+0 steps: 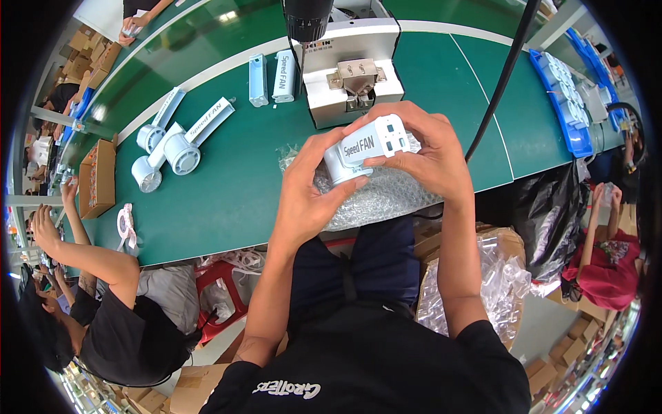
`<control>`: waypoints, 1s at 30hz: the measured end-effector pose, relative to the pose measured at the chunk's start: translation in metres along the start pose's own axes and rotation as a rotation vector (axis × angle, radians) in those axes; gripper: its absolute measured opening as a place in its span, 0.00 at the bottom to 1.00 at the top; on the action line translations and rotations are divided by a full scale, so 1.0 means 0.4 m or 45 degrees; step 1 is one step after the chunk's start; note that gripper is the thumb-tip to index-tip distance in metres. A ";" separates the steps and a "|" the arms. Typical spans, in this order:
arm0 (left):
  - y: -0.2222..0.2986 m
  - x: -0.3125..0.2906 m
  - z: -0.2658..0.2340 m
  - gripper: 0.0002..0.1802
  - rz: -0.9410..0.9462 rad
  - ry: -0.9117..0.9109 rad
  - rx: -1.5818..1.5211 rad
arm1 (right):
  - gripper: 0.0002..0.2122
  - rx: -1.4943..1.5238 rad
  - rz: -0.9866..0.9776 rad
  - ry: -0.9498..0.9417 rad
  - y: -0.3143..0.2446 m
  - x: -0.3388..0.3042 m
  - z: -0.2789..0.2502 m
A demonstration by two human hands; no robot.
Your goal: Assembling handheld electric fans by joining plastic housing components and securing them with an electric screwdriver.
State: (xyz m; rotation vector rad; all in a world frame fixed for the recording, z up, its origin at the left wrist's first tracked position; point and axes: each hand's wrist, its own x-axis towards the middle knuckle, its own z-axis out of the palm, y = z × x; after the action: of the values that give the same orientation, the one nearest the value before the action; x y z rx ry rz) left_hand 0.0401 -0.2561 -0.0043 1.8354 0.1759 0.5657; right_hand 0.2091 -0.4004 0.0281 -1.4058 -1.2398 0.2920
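Note:
A pale blue handheld fan housing (360, 146) is held up between both hands over the bench's front edge. My left hand (307, 185) grips its round end, thumb pressed low against it. My right hand (429, 153) closes round the squared end, which has small openings and faces up and right. Bubble wrap (372, 194) lies on the bench under the hands. Just beyond them stands a white box-shaped machine with a metal bracket (360, 77). An electric screwdriver (306, 22) hangs above, its bit pointing down beside the machine.
Several fan housings (183, 153) lie on the green bench (234, 200) at left. Two light blue handle shells (258, 81) stand left of the machine. A blue tray (578, 138) of parts sits far right. A black cable (502, 90) slants past my right hand. Co-workers sit on both sides.

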 end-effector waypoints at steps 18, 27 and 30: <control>0.017 -0.005 -0.003 0.31 0.133 0.160 0.155 | 0.21 0.283 0.210 0.424 -0.330 0.316 0.036; 0.008 -0.038 -0.040 0.32 0.087 0.284 0.176 | 0.20 0.497 -0.409 0.937 -0.219 0.216 0.012; -0.028 -0.040 -0.038 0.32 0.023 0.304 -0.007 | 0.23 0.335 -0.629 0.915 -0.207 0.241 0.001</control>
State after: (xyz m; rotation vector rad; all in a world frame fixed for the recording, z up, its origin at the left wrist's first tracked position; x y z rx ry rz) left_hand 0.0209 -0.2454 -0.0158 1.7626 0.3175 0.7969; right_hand 0.2067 -0.3446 0.1424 -0.8177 -0.8588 -0.3591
